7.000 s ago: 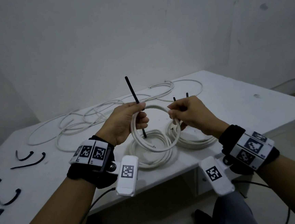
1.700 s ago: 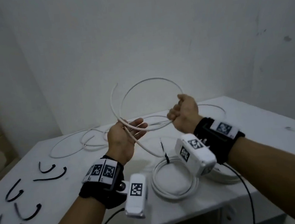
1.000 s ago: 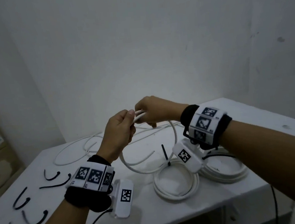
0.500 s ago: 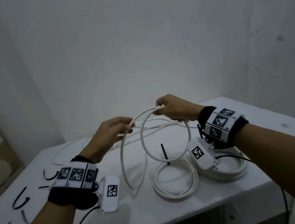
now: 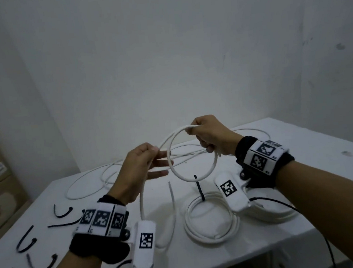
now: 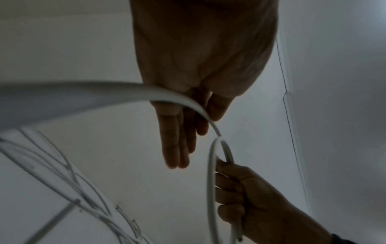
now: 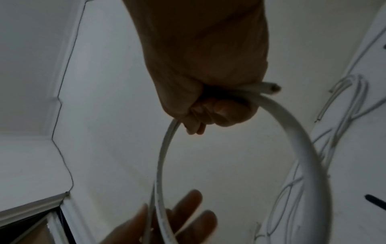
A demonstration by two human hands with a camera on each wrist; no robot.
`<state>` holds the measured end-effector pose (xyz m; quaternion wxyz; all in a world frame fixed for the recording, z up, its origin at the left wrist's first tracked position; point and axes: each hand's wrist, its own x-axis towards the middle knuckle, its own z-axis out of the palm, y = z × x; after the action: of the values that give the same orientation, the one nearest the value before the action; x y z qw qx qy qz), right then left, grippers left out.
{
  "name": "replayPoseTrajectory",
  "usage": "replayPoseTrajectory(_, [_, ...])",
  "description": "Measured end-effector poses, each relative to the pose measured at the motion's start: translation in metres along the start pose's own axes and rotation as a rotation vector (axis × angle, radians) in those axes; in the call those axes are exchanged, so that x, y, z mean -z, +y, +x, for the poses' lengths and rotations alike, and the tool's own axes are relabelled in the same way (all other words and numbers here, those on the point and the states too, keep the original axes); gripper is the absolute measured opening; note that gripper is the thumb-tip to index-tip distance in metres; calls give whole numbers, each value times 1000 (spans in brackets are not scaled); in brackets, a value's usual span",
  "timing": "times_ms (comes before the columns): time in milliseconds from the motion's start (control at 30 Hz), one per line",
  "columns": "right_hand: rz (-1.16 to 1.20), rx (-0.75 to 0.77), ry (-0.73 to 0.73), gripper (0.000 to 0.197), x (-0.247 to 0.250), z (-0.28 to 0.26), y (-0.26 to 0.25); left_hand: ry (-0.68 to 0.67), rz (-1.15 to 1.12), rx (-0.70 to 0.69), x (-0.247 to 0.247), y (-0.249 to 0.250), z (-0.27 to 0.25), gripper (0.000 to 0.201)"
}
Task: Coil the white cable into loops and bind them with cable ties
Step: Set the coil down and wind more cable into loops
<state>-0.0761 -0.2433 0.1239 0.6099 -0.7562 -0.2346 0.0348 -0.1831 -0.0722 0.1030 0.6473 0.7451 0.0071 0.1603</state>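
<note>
A white cable loop (image 5: 169, 158) hangs in the air above the table. My right hand (image 5: 205, 133) grips its top in a fist; the right wrist view shows the cut cable end (image 7: 273, 87) poking out of that fist (image 7: 208, 107). The cable runs left from the fist into my left hand (image 5: 150, 157), where the thumb holds it against the forefinger while the other fingers (image 6: 175, 148) stay straight. Below that hand the cable drops in a U, and its free end (image 5: 169, 184) points up.
Two coils lie on the white table (image 5: 312, 164): one (image 5: 188, 220) with an upright black tie (image 5: 199, 187), one (image 5: 272, 217) under my right wrist. Loose white cables (image 5: 102, 172) spread at the back. Several black ties (image 5: 27, 241) lie at the left.
After feeding the loop to the right hand, my left hand slid left along the cable and has come back toward the loop. The right hand has kept hold of the loop, a little further right.
</note>
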Motion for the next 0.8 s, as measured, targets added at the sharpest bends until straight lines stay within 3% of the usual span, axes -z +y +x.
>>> replayPoseTrajectory(167, [-230,120,27,21,-16,1,-7,1,124,-24,4,18,4,22])
replayPoseTrajectory(333, [161,15,92,33,-43,-1,-5,149,-17,-103,-18,21,9,29])
replayPoseTrajectory(433, [274,-26,-36,35,-47,-5,-3,212,-45,-156,-16,15,9,28])
replayPoseTrajectory(567, [471,-58,-318,14,-33,-7,1,298,-33,-198,-2,12,9,25])
replayPoseTrajectory(600, [492,-62,-363,18,-27,-7,4,325,-45,-185,2,12,10,25])
replayPoseTrajectory(667, [465,-50,-409,24,-18,-7,12,375,-80,-158,10,13,13,26])
replayPoseTrajectory(800, [341,65,-447,13,-16,-13,20,438,-122,-142,13,10,16,31])
